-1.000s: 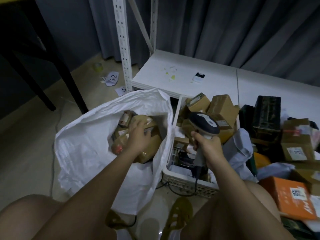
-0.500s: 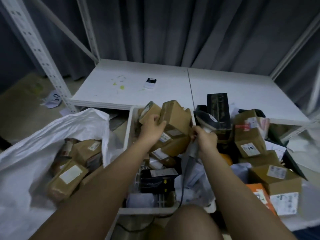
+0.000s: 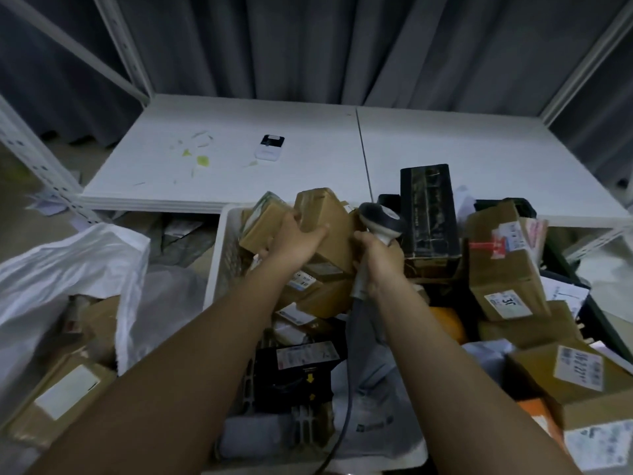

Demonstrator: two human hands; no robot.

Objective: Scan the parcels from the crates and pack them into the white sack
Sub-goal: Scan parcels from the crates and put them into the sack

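Note:
My left hand (image 3: 294, 243) grips a brown cardboard parcel (image 3: 325, 221) on top of the pile in the white crate (image 3: 222, 248). Beside that parcel lies a second brown box (image 3: 263, 222) with a greenish label. My right hand (image 3: 380, 265) holds the barcode scanner (image 3: 380, 221) by its handle, head up, just right of the gripped parcel; its cable (image 3: 346, 399) trails down over the crate. The white sack (image 3: 85, 258) gapes open at the left with several brown parcels (image 3: 65, 395) inside.
A tall black box (image 3: 428, 207) stands right of the scanner. More labelled cardboard boxes (image 3: 507, 275) crowd a dark crate at the right. Behind lies a low white shelf board (image 3: 308, 156) with a small white device (image 3: 269, 149). White shelf uprights (image 3: 30, 156) flank it.
My left hand left the sack, crossed right to the white crate and took hold of the brown parcel. The view swung right and moved closer. My right hand kept the scanner.

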